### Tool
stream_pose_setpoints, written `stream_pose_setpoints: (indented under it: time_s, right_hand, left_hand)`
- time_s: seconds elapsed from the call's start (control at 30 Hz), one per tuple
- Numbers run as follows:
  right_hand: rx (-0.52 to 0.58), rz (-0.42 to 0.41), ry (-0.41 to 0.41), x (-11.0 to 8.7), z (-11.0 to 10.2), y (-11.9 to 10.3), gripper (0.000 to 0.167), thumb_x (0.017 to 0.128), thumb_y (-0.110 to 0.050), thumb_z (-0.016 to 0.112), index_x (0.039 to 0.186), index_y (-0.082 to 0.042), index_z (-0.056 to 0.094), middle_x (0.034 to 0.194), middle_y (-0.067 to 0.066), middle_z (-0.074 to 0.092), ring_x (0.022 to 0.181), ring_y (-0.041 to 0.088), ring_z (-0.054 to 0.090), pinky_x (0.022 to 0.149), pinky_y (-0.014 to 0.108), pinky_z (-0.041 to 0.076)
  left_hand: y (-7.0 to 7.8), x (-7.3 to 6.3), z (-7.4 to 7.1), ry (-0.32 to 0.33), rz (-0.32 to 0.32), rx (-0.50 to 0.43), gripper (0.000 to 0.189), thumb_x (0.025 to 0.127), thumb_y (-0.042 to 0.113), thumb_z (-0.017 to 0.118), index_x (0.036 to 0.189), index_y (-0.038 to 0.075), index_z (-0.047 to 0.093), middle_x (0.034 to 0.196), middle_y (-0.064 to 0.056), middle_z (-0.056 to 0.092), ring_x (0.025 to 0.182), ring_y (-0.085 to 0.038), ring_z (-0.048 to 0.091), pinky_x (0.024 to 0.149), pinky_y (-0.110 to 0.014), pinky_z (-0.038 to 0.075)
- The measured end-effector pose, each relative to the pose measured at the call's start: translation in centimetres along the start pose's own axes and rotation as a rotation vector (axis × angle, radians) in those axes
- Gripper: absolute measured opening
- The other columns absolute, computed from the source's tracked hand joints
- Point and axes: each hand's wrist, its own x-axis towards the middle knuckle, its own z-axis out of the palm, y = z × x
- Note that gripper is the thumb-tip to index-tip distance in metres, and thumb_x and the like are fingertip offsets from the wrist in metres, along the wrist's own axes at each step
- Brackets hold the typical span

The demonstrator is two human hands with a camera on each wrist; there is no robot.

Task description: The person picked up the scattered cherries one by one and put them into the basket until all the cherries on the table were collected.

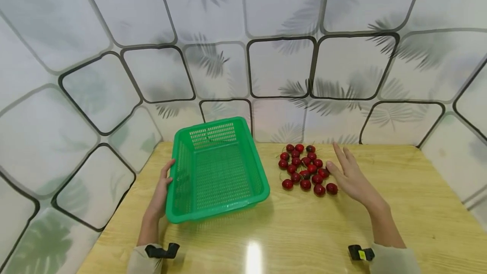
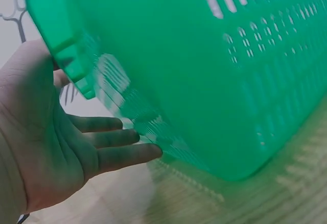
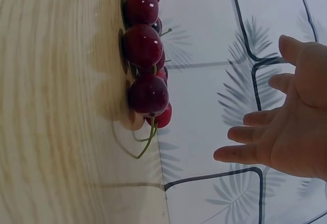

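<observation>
A green plastic basket (image 1: 218, 212) with slotted walls is tilted over the left part of the wooden table, and no cherries show inside it. My left hand (image 1: 159, 195) holds it by the left rim. In the left wrist view, fingers (image 2: 127, 155) lie along the outside of the basket wall (image 2: 168, 81), and the rim hides part of the thumb side. To the right of the basket, several dark red cherries (image 1: 305, 184) with stems lie in a loose group. Beside their right edge my right hand (image 1: 354, 181) hovers with spread fingers (image 3: 237, 153), holding nothing.
The pale wooden table (image 1: 304, 236) carries the cherries, some of them close to its back edge. A wall covering (image 1: 281, 67) with a stone-and-leaf pattern rises right behind the table and along both sides.
</observation>
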Motion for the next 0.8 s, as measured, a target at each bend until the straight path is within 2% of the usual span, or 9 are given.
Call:
stream_pose_setpoints:
  time_s: [0.13,0.27,0.37,0.47,0.6,0.73,0.8]
  right_hand:
    - [-0.042,0.015,-0.018,-0.1,-0.1,0.5,0.073,0.106,-0.04,0.04,0.161,-0.012,0.0,0.157,0.037,-0.004,0.14,0.062,0.001,0.099,0.079,0.012]
    - [-0.128,0.029,-0.021,-0.1,-0.3,1.4,0.069,0.105,-0.035,0.046,0.156,0.003,0.02,0.151,0.041,0.021,0.134,0.061,0.024,0.099,0.073,0.026]
    - [-0.18,0.039,-0.019,-0.2,-0.5,2.0,0.055,0.102,-0.024,0.053,0.142,0.012,0.042,0.134,0.039,0.047,0.12,0.056,0.047,0.093,0.064,0.042]
    - [-0.224,0.062,-0.049,-0.3,-0.9,2.5,0.04,0.097,-0.013,0.057,0.125,0.016,0.054,0.111,0.033,0.062,0.099,0.047,0.061,0.08,0.054,0.05]
    - [-0.254,0.104,-0.122,-0.5,-1.3,3.0,0.033,0.09,-0.008,0.061,0.114,0.014,0.06,0.094,0.022,0.065,0.085,0.033,0.062,0.069,0.044,0.051]
    - [-0.252,0.118,-0.167,-0.6,-1.1,3.6,0.029,0.085,-0.005,0.065,0.108,0.012,0.064,0.09,0.017,0.065,0.081,0.028,0.061,0.067,0.041,0.05]
    - [-0.254,0.118,-0.18,-0.6,-1.0,4.0,0.026,0.083,-0.003,0.066,0.105,0.011,0.065,0.088,0.015,0.065,0.08,0.027,0.06,0.068,0.041,0.05]
  left_hand:
    - [-0.2,-0.5,0.1,0.017,0.062,0.018,0.054,0.109,0.023,0.018,0.16,0.015,0.003,0.164,-0.012,-0.007,0.125,-0.029,0.028,0.087,-0.022,0.041]
    - [-0.3,-0.5,0.4,0.029,0.104,0.03,0.054,0.109,0.023,0.018,0.16,0.013,0.004,0.164,-0.014,-0.008,0.13,-0.026,0.022,0.091,-0.02,0.036]
    - [-0.3,-0.3,0.5,0.033,0.121,0.03,0.054,0.109,0.023,0.018,0.16,0.012,0.004,0.164,-0.015,-0.008,0.132,-0.028,0.019,0.092,-0.02,0.035]
    - [-0.3,-0.2,0.6,0.034,0.125,0.022,0.054,0.108,0.023,0.018,0.16,0.014,0.005,0.163,-0.014,-0.009,0.133,-0.03,0.018,0.092,-0.02,0.035]
    - [-0.4,-0.2,0.5,0.033,0.112,0.013,0.054,0.108,0.022,0.017,0.16,0.017,0.005,0.163,-0.014,-0.009,0.132,-0.028,0.02,0.091,-0.02,0.036]
    - [-0.6,-0.3,0.5,0.03,0.096,0.009,0.054,0.108,0.023,0.016,0.16,0.018,0.004,0.163,-0.014,-0.008,0.126,-0.024,0.026,0.089,-0.021,0.039]
    - [-0.7,-0.2,0.6,0.026,0.093,0.006,0.054,0.108,0.023,0.017,0.16,0.018,0.005,0.163,-0.014,-0.008,0.127,-0.023,0.025,0.09,-0.021,0.038]
